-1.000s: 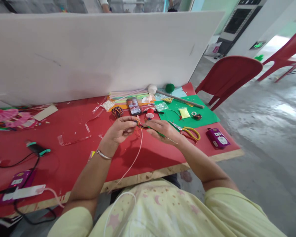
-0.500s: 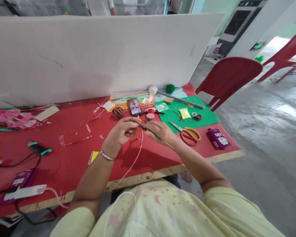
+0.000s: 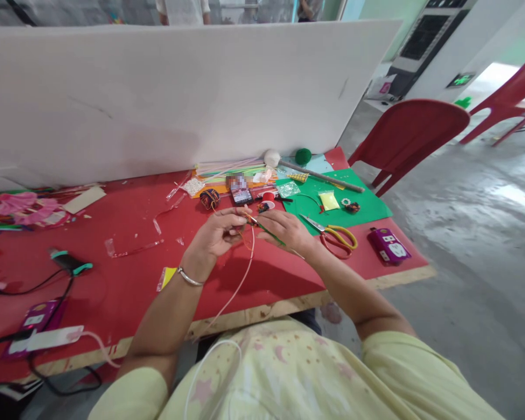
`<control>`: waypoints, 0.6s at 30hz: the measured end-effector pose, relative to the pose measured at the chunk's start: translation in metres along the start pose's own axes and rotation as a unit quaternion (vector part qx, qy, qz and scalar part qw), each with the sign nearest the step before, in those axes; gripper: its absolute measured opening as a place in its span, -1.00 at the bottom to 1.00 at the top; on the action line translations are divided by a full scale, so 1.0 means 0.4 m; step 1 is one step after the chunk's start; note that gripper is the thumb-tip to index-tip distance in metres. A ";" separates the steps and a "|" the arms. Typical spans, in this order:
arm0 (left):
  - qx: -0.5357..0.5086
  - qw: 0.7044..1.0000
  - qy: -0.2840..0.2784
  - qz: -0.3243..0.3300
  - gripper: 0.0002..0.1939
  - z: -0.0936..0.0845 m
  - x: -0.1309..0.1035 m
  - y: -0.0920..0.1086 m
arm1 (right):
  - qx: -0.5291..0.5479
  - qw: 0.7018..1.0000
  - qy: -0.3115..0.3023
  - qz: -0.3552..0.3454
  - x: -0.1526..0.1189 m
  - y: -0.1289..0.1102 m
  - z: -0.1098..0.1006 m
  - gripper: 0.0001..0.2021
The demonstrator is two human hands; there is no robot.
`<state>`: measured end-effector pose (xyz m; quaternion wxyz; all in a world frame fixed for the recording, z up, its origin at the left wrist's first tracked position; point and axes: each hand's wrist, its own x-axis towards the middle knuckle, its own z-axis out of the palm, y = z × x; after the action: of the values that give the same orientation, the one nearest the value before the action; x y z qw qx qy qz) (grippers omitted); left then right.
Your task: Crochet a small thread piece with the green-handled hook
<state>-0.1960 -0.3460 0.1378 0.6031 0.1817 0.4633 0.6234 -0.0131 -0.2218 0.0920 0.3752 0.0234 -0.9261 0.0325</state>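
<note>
Above the red tabletop, my left hand (image 3: 214,234) is closed in a pinch on multicoloured yarn (image 3: 247,217), mostly hidden by the fingers. A thin orange strand hangs below it. My right hand (image 3: 286,228) is wrapped round a crochet hook (image 3: 272,234) with a green handle; its metal tip points left into the yarn. The two hands nearly meet. Behind my left hand lies a dark multicoloured yarn ball (image 3: 210,199), a strand trailing from it toward the fingers. A pale cord (image 3: 240,280) hangs from between the hands past the table edge.
Scissors (image 3: 338,239) lie right of my right hand, beside a green sheet (image 3: 367,204). A phone (image 3: 240,195) and a red spool (image 3: 268,198) are behind the hands. Purple boxes (image 3: 388,246) sit near the edge. A white panel (image 3: 179,93) stands along the back; a red chair (image 3: 413,134) is right.
The hook's metal tip now shows between my hands, and my right fingers have shifted slightly. Both arms stay nearly in place. Behind the panel, a person has moved a little.
</note>
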 end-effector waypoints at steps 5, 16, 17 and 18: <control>0.040 0.999 0.022 0.016 -0.70 -0.005 0.005 0.012 | 0.010 0.999 -0.046 -0.002 0.000 0.015 -0.026 -0.61; 0.126 0.991 0.036 0.018 -0.81 -0.016 0.018 0.015 | 0.046 0.997 -0.069 -0.007 0.020 -0.012 -0.093 -0.66; 0.135 0.990 0.029 0.016 -0.81 -0.021 0.019 0.015 | 0.062 0.996 -0.066 -0.006 0.022 -0.012 -0.097 -0.66; 0.144 0.989 0.022 0.014 -0.82 -0.025 0.021 0.015 | 0.081 0.995 -0.065 -0.003 0.024 -0.011 -0.102 -0.66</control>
<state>-0.2091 -0.3409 0.1348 0.5511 0.2597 0.5591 0.5623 0.0086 -0.2233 0.1282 0.3115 0.0584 -0.9426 0.1052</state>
